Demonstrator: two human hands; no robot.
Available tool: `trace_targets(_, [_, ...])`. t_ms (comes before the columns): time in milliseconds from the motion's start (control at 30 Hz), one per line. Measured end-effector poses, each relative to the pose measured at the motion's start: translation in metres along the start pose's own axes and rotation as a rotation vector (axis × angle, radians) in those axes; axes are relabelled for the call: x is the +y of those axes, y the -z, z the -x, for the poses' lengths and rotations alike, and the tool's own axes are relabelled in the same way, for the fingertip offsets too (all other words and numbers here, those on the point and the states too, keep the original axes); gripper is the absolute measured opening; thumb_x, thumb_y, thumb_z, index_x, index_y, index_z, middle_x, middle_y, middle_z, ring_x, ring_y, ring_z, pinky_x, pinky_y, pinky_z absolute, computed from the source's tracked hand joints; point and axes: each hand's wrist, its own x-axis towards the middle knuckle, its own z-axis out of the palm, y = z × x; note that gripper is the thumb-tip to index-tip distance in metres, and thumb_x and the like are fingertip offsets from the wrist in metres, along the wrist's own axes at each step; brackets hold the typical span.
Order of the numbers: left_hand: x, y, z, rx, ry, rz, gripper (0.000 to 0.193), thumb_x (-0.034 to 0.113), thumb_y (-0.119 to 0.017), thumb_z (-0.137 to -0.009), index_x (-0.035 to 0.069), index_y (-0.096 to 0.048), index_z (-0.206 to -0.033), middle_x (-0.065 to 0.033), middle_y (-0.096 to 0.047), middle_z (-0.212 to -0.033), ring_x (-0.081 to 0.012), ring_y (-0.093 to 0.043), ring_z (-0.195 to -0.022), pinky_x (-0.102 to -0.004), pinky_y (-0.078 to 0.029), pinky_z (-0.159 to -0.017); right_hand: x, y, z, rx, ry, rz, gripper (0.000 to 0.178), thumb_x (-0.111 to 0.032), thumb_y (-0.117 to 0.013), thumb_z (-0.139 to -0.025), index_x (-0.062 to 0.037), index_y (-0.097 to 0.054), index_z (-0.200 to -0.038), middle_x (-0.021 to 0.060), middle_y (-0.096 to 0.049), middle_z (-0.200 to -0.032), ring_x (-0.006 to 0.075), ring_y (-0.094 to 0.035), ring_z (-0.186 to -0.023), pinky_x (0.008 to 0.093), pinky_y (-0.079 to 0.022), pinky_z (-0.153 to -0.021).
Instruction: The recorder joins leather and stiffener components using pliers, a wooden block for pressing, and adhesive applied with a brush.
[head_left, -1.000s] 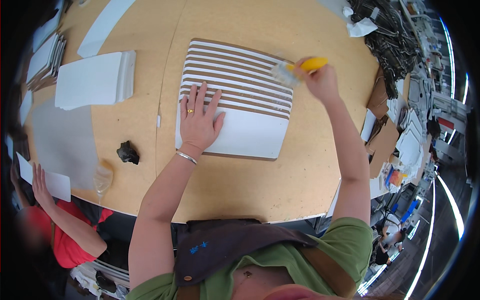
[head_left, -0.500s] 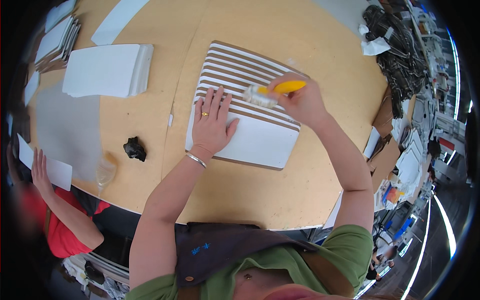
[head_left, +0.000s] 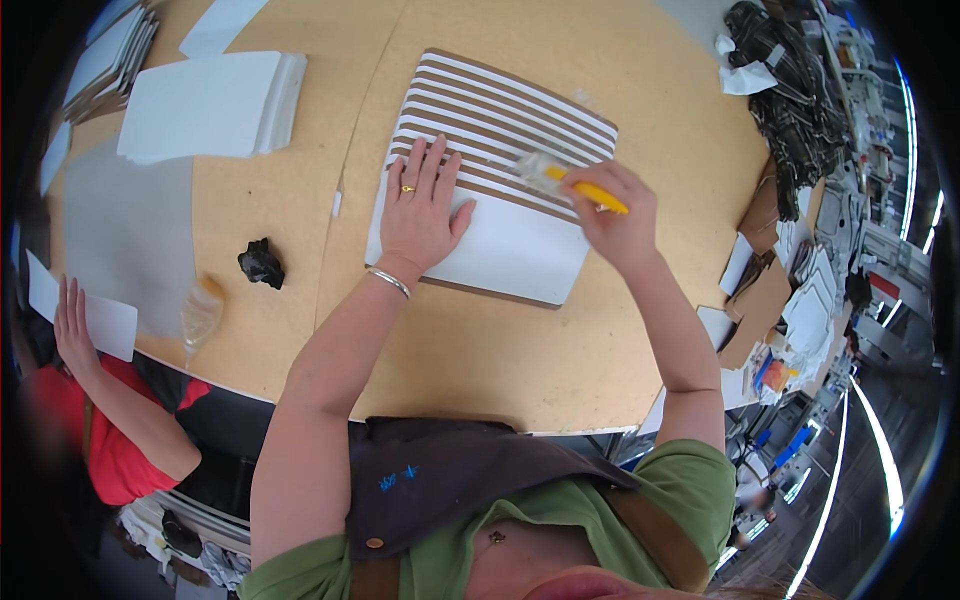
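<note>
Overlapping white panels with brown edges lie staggered on the tan table, so the far part looks like brown and white stripes. My left hand rests flat on them near their left side, fingers spread. A brush with a yellow handle and pale bristles is gripped in my right hand. Its bristles are over the striped part, right of my left hand, and blurred by motion. Whether they touch the panels I cannot tell.
A stack of white sheets lies at the far left, and a crumpled black lump nearer. At the left edge a co-worker's hand rests on a white piece. Black bundled material and cardboard scraps crowd the right side.
My right hand has moved slightly right and nearer, and the brush handle now slants down to the right. The view has shifted a little; my left hand stays on the panels.
</note>
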Motion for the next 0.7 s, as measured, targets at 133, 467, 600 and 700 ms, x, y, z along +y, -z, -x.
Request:
trace_targets(133, [0.001,0.000,0.002,0.011,-0.008,-0.013,0.053,0.037,-0.052,-0.085,0.007,-0.045,-0.127,-0.0119,-0.034,-0.142,-0.0292,-0.025,-0.134,-0.0454,-0.019,-0.108,0.021,0.004,0.022,0.046,-0.052,-0.017,0.011,-0.007,-0.071,-0.071,-0.0132,-0.065,-0.078,0.0037,-0.060,-0.071,0.0209,-0.058,-0.062,0.0292,-0.047,-0.053])
trace_targets(467, [0.002,-0.003,0.003,0.028,-0.006,-0.011,0.052,0.035,-0.054,-0.084,0.007,-0.046,-0.127,-0.0113,-0.036,-0.141,-0.0301,-0.028,-0.133,-0.0457,-0.019,-0.108,0.023,0.024,0.062,0.219,-0.146,0.072,0.015,-0.001,-0.070,-0.070,-0.0111,-0.065,-0.079,0.0046,-0.060,-0.074,0.0209,-0.057,-0.062,0.0294,-0.046,-0.053])
trace_targets(600, [0.002,-0.002,0.000,0.044,-0.010,-0.022,0.052,0.035,-0.054,-0.084,0.007,-0.045,-0.127,-0.0114,-0.036,-0.141,-0.0303,-0.028,-0.133,-0.0460,-0.019,-0.108,0.029,0.021,0.069,0.164,-0.267,-0.120,0.014,-0.002,-0.070,-0.070,-0.0101,-0.065,-0.079,0.0052,-0.059,-0.072,0.0211,-0.058,-0.061,0.0294,-0.046,-0.052])
trace_targets(700, [0.001,-0.002,0.002,0.025,-0.004,-0.025,0.052,0.034,-0.055,-0.084,0.007,-0.045,-0.128,-0.0116,-0.036,-0.141,-0.0304,-0.027,-0.133,-0.0461,-0.019,-0.108,0.023,0.026,0.075,0.223,-0.173,0.065,0.013,-0.001,-0.069,-0.071,-0.0100,-0.065,-0.079,0.0056,-0.060,-0.071,0.0219,-0.058,-0.062,0.0298,-0.046,-0.052])
